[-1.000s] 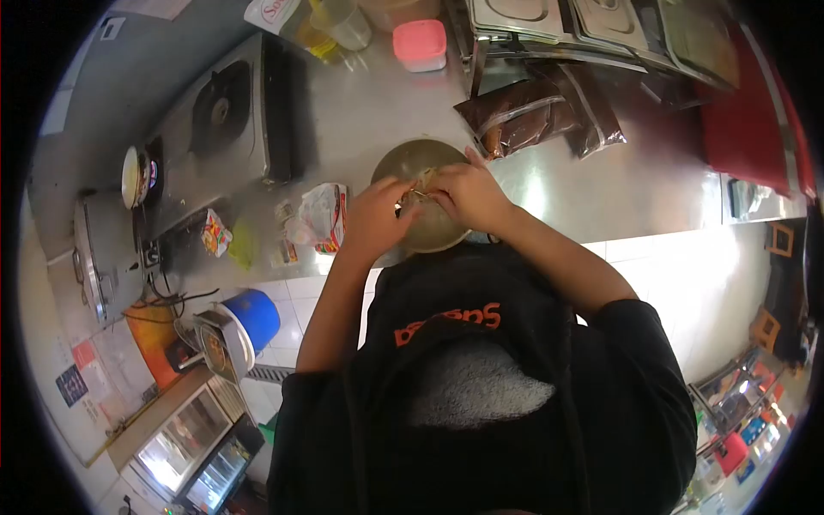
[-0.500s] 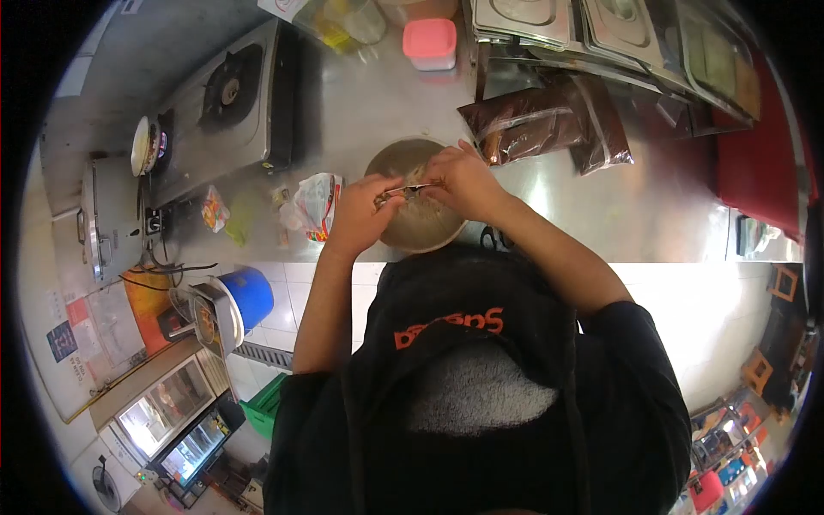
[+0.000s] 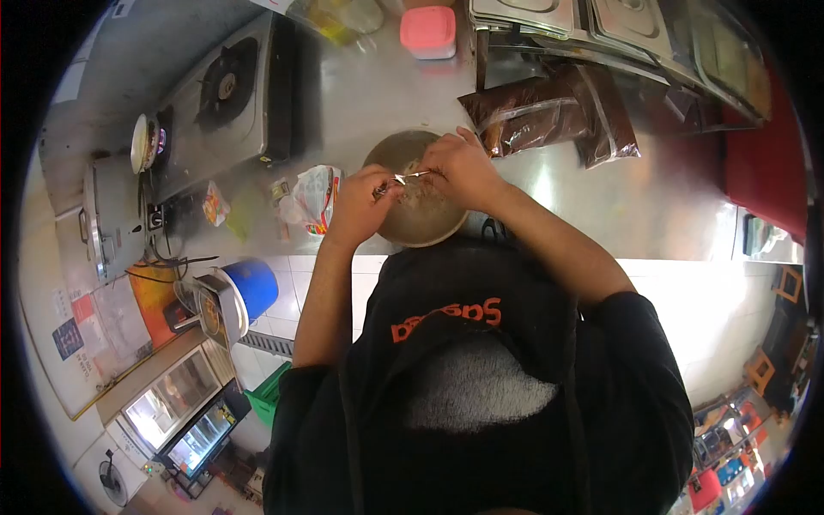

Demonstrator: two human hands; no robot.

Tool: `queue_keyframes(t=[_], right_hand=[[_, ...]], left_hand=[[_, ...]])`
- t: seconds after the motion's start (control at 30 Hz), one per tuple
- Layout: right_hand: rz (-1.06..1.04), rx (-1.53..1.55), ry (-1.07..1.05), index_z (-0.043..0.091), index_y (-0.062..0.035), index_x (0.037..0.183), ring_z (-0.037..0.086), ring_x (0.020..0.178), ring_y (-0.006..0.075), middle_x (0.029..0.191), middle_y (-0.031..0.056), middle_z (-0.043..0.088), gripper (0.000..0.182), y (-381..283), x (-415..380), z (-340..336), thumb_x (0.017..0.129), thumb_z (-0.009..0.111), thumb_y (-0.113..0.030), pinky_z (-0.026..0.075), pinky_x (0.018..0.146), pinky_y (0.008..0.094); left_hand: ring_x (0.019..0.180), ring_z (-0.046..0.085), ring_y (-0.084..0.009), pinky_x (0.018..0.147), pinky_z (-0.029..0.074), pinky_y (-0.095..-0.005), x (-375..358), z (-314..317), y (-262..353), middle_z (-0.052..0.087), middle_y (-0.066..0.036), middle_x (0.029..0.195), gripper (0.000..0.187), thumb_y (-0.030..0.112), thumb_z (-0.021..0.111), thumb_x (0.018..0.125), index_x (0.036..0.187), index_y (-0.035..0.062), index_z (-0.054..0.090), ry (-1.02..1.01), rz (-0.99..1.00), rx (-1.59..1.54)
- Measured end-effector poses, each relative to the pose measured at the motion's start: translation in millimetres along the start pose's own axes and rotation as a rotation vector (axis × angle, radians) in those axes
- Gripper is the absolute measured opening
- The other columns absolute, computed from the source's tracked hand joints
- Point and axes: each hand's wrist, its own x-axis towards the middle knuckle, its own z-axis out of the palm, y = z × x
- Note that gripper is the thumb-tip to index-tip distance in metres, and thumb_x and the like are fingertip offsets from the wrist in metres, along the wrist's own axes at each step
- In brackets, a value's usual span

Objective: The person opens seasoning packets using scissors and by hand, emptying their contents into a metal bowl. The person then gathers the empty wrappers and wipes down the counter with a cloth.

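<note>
A round bowl [image 3: 422, 225] stands on the steel counter in front of me, with something pale and wet-looking in its bottom. Above it, my left hand [image 3: 360, 204] and my right hand [image 3: 463, 174] are close together, fingers pinched. Between them they hold a small, thin, shiny packet [image 3: 414, 175], its silvery part showing between the fingertips and a darker patterned end at my left fingers. Its contents are hidden. Left of the bowl lies a white and red plastic bag [image 3: 316, 197].
Brown-filled plastic bags [image 3: 536, 116] lie beyond my right hand. A pink-lidded tub [image 3: 427, 33] stands at the back. To the left are a gas stove [image 3: 225, 90] and a small pan [image 3: 142, 144] over a lit flame. Lidded steel pans [image 3: 631, 30] line the back right.
The packet between my fingers shows more of its silvery side now, and my fingertips have shifted slightly. Both hands stay over the bowl. The whole view has moved a little.
</note>
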Motion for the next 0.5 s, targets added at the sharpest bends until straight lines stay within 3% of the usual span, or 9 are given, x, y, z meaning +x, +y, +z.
queue_keyframes(t=[0.1, 0.3, 0.4, 0.47, 0.5], right_hand=[[0.026, 0.027, -0.023, 0.07, -0.0139, 0.09, 0.059, 0.103, 0.0235, 0.093, 0.0, 0.065, 0.014, 1.9, 3.1, -3.8, 0.079, 0.073, -0.022, 0.034, 0.107, 0.0529], [0.041, 0.06, -0.006, 0.069, -0.0117, 0.088, 0.059, 0.101, 0.0248, 0.091, 0.0022, 0.064, 0.015, -2.2, 2.7, -7.5, 0.08, 0.072, -0.024, 0.036, 0.104, 0.0509], [0.039, 0.051, 0.013, 0.07, -0.0125, 0.089, 0.059, 0.101, 0.0242, 0.09, 0.0016, 0.063, 0.014, -0.7, 3.2, -10.8, 0.081, 0.071, -0.024, 0.036, 0.104, 0.0503], [0.026, 0.029, 0.014, 0.07, -0.0133, 0.09, 0.059, 0.1, 0.0234, 0.09, 0.0007, 0.063, 0.013, -3.1, 3.6, -16.7, 0.081, 0.071, -0.023, 0.036, 0.105, 0.0498], [-0.027, -0.099, 0.006, 0.071, -0.0141, 0.09, 0.059, 0.1, 0.0224, 0.091, 0.0001, 0.063, 0.013, -6.5, 4.2, -20.7, 0.08, 0.07, -0.022, 0.036, 0.105, 0.0492]], left_hand=[[0.077, 0.062, -0.0326, 0.068, 0.048, -0.0376, -0.6, 2.0, -6.9, 0.064, -0.014, 0.086, 0.019, 0.015, 0.069, 0.084, 0.086, -0.003, 0.065, 0.019, -0.005, -0.074], [0.078, 0.061, -0.0326, 0.069, 0.047, -0.0379, 4.7, 3.0, -6.6, 0.063, -0.015, 0.089, 0.022, 0.017, 0.067, 0.086, 0.083, -0.0042, 0.062, 0.008, 0.057, 0.075], [0.083, 0.061, -0.0326, 0.072, 0.048, -0.038, 4.5, 3.6, -7.6, 0.063, -0.015, 0.091, 0.02, 0.017, 0.067, 0.087, 0.091, -0.0025, 0.066, 0.005, 0.026, -0.016], [0.087, 0.061, -0.0321, 0.074, 0.048, -0.0381, 3.7, 5.8, 0.3, 0.063, -0.014, 0.091, 0.025, 0.02, 0.067, 0.087, 0.104, 0.0012, 0.069, 0.128, 0.048, -0.04], [0.087, 0.061, -0.0321, 0.074, 0.048, -0.0381, 3.4, 5.6, 1.1, 0.063, -0.014, 0.091, 0.025, 0.02, 0.067, 0.087, 0.104, 0.0012, 0.069, 0.126, 0.047, -0.041]])
